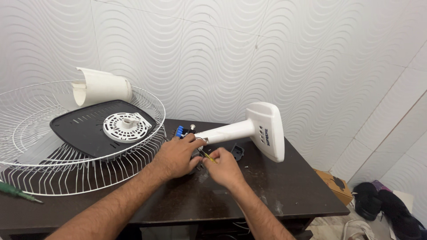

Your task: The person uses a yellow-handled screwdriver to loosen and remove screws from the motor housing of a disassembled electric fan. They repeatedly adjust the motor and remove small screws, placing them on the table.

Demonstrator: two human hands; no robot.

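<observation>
A white fan stand with a flat control head (266,129) lies on its side on the dark table (293,186). My left hand (176,156) grips the narrow end of its neck, where blue wire connectors (179,131) stick out. My right hand (226,168) is closed on a thin yellow-handled tool (209,158) whose tip points into the neck end, just below my left fingers. A small black plastic piece (237,152) lies beside my right hand.
A white wire fan guard (26,155) rests at the left, holding a black plate (84,133), a white round vented cover (126,126) and a white motor housing (101,86). A green screwdriver (18,192) lies at the left edge. Shoes (387,204) and a cardboard box (334,184) sit on the floor.
</observation>
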